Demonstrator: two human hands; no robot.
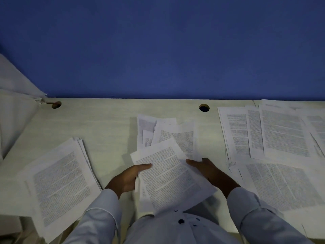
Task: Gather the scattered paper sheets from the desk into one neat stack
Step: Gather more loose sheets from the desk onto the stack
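Gathering underway: your left hand (127, 180) and right hand (212, 171) pinch the bundle (173, 180); next, square it.

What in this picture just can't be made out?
- Printed text on the held sheets: too blurred to read, head view.
- Right-hand spread of papers: cut off by the frame edge.
- Left stack: sheet count hidden by its top page.
- Left hand and right hand: fingers hidden under paper.
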